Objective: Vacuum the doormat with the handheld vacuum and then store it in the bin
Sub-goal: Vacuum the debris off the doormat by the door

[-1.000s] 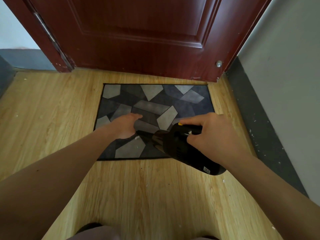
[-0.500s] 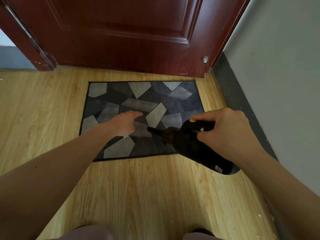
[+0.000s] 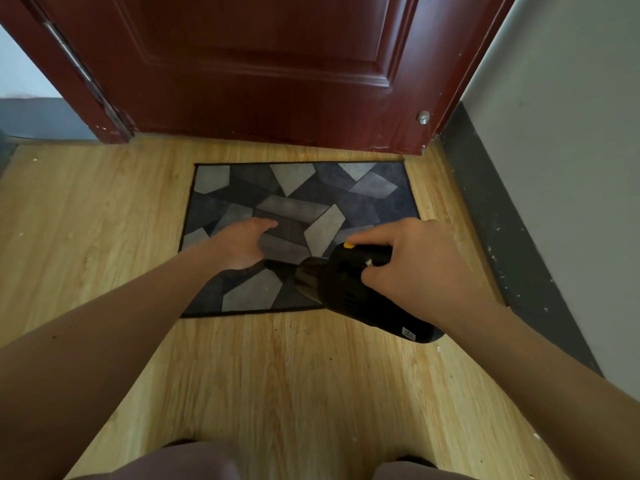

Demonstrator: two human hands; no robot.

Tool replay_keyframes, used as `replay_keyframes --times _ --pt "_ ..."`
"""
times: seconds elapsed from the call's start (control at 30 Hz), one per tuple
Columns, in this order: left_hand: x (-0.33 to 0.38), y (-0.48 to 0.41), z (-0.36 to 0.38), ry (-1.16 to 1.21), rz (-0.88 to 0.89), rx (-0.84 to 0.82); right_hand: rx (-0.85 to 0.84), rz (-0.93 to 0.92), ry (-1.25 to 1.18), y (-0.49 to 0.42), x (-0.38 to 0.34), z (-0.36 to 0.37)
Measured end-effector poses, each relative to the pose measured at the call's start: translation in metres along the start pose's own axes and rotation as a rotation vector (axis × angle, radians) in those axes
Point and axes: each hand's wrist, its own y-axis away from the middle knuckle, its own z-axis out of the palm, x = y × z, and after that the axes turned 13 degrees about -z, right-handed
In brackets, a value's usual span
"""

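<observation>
1. One mat [image 3: 298,188] lies on the floor [image 3: 277,375].
2. Your left hand [image 3: 244,245] rests on it, fingers straight, holding nothing.
3. Your right hand [image 3: 419,268], fingers curled, grips one vacuum [image 3: 339,289] over the mat's near right corner.

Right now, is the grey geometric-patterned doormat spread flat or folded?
Spread flat: grey geometric-patterned doormat shows straight edges, no creases, on wooden floor.
</observation>
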Motion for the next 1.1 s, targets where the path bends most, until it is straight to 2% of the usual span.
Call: replay_keyframes --times 0.13,0.47,0.77,1.1 --pt "-0.017 0.010 -0.004 0.007 -0.011 0.070 -0.019 -0.023 -0.011 -0.004 -0.003 0.004" --pt "-0.043 0.015 0.005 0.006 -0.076 0.057 -0.046 -0.036 0.046 -0.005 -0.006 0.004" --pt "-0.034 0.011 0.008 0.008 -0.070 0.009 0.040 -0.003 0.058 0.000 0.002 -0.002" --pt "-0.013 0.009 0.010 -0.011 -0.028 0.024 -0.121 -0.072 0.039 0.010 -0.002 -0.008"
